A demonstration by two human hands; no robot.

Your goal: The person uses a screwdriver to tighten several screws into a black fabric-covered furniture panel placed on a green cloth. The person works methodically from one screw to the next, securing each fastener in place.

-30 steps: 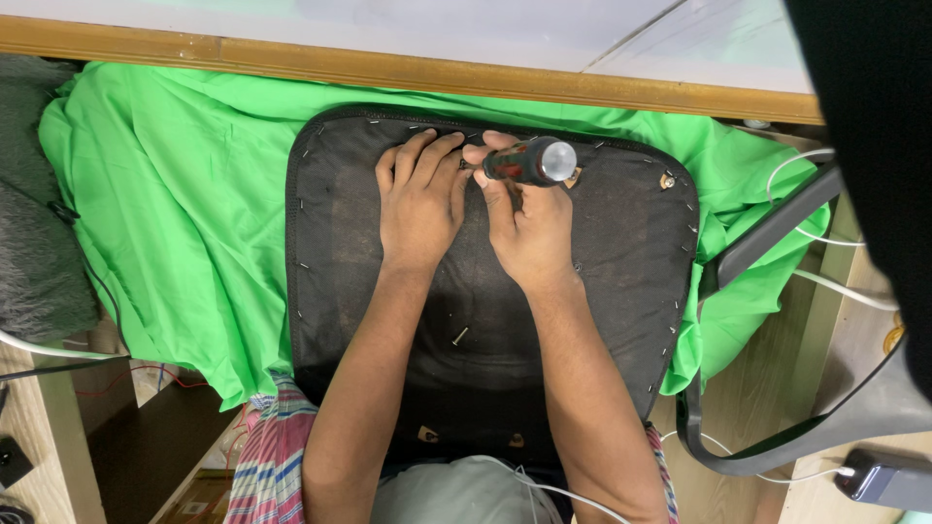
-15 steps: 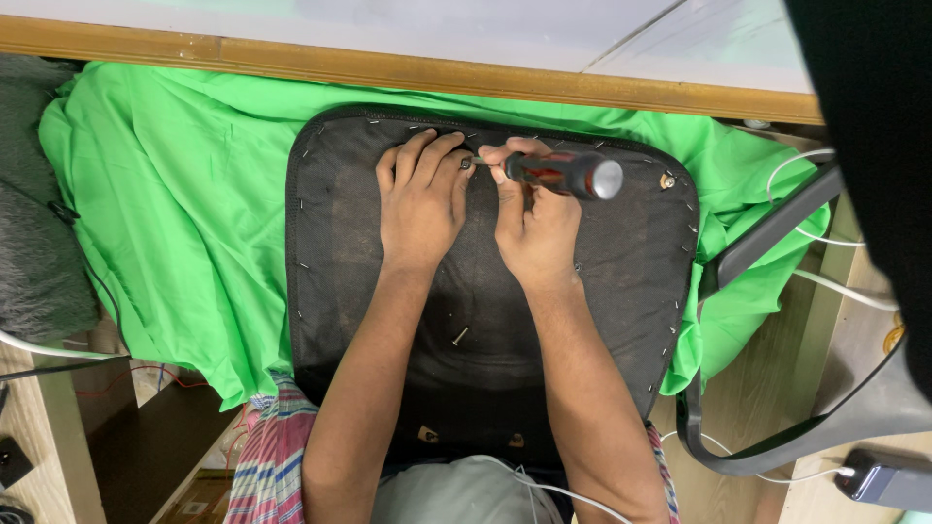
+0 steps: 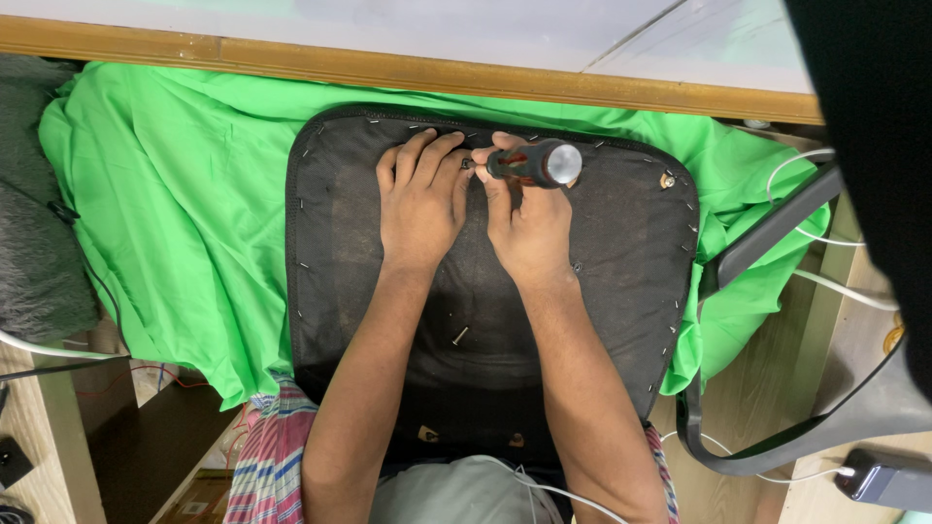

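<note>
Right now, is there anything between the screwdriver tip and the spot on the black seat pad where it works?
Nothing visible blocks it. The right hand holds the screwdriver with its tip at the seat pad, and the left hand rests flat beside the tip, its fingertips very close to it.

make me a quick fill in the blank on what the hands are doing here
1. The right hand holds a ____ by its handle.
2. The left hand lies flat on the black ____.
3. The cloth under the panel is ____ in colour.
4. A loose screw lies between the two ____.

Missing words: screwdriver; panel; green; forearms
</note>
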